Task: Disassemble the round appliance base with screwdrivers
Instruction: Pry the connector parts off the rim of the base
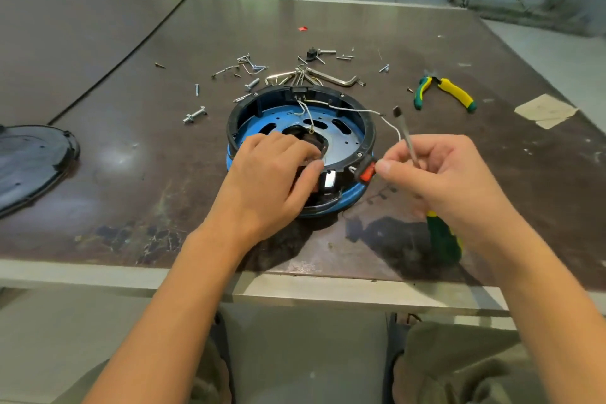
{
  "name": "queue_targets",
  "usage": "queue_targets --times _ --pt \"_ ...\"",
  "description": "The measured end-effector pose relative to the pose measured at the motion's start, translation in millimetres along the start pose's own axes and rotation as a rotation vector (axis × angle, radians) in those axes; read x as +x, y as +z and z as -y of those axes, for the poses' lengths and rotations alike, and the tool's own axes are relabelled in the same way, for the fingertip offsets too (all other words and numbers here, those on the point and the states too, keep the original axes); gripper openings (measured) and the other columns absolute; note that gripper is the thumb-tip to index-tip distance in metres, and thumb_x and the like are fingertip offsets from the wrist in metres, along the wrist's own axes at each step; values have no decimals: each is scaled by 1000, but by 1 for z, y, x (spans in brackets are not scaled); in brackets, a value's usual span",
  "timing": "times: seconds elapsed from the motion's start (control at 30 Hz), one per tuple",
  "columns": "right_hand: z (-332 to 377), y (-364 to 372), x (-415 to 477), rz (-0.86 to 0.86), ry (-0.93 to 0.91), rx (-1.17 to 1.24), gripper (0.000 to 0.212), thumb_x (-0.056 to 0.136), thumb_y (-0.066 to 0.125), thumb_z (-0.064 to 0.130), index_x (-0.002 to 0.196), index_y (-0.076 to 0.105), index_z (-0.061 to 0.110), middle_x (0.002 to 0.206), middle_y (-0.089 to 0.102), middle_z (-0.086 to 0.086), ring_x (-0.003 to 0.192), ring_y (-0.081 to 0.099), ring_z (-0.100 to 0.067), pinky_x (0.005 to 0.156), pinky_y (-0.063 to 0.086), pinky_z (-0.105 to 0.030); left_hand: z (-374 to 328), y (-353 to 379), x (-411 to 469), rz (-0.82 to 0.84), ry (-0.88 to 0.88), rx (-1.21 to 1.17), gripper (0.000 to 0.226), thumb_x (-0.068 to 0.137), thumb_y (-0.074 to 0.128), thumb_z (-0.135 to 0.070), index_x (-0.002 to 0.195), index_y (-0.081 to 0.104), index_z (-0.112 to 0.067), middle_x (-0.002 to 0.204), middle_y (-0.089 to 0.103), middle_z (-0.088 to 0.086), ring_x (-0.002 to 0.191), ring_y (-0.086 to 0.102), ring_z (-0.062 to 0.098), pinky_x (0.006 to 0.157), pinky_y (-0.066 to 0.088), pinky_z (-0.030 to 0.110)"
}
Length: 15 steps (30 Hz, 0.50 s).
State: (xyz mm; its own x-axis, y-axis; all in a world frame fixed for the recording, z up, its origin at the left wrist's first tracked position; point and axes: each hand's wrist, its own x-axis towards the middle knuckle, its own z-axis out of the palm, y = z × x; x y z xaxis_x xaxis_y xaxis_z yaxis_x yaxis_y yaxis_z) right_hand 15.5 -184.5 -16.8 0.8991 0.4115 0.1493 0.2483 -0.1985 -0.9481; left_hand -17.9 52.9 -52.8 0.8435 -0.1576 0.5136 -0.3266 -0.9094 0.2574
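Observation:
The round appliance base [344, 115], with a black ring over a blue shell and a metal plate inside, lies open on the table's middle. White wires [360, 111] trail from its far connector. My left hand [272, 174] rests on the base's near rim, fingers curled into its centre opening. My right hand [439, 174] grips a screwdriver [405, 131]; its shaft points up and away, and its green handle [446, 239] sticks out below the palm. My right thumb touches a red switch [368, 173] on the base's near right rim.
Loose screws and bolts [195, 115], hex keys [334, 77] and small metal parts lie scattered behind the base. Green-yellow pliers [446, 92] lie at the right. A black round cover [32, 161] sits at the left edge. Tape scraps [544, 110] lie far right.

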Motion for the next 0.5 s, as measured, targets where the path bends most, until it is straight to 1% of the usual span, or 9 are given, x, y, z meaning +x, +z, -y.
queue_targets --times 0.1,0.13,0.2,0.3,0.4,0.5 --pt "-8 -20 8 -142 97 171 21 93 71 13 72 72 17 49 36 7 39 25 -10 40 25 -19 15 -6 -2 137 33 0 42 96 38 -58 118 61 -30 110 66 -12 105 55 6 100 32 27" --pt "-11 -26 12 -182 138 241 24 94 68 12 71 70 18 49 32 9 39 23 -8 41 24 -18 18 -6 -3 152 33 0 45 94 39 -61 119 60 -31 110 66 -13 105 56 6 99 33 27" --pt "-16 -37 19 -223 200 324 21 94 65 12 74 65 19 50 28 10 39 21 -6 42 21 -19 18 -5 -3 144 37 19 47 91 41 -64 119 59 -31 108 67 -13 103 57 8 98 34 27" --pt "-23 -43 27 -194 255 337 18 96 63 10 79 60 16 49 26 10 38 19 -6 40 23 -18 14 -2 -1 106 40 45 47 91 42 -66 118 60 -31 104 68 -13 99 60 9 95 36 29" --pt "-25 -40 28 -135 258 239 18 97 64 12 81 58 17 52 26 8 41 19 -8 40 24 -18 12 1 0 82 33 34 47 92 43 -65 118 62 -31 103 69 -13 97 61 9 94 37 30" --pt "-25 -38 27 -84 258 174 11 98 65 17 90 60 11 55 24 5 44 19 -10 41 24 -19 9 4 0 66 15 38 46 93 44 -63 117 63 -28 101 69 -13 96 61 10 94 40 34"
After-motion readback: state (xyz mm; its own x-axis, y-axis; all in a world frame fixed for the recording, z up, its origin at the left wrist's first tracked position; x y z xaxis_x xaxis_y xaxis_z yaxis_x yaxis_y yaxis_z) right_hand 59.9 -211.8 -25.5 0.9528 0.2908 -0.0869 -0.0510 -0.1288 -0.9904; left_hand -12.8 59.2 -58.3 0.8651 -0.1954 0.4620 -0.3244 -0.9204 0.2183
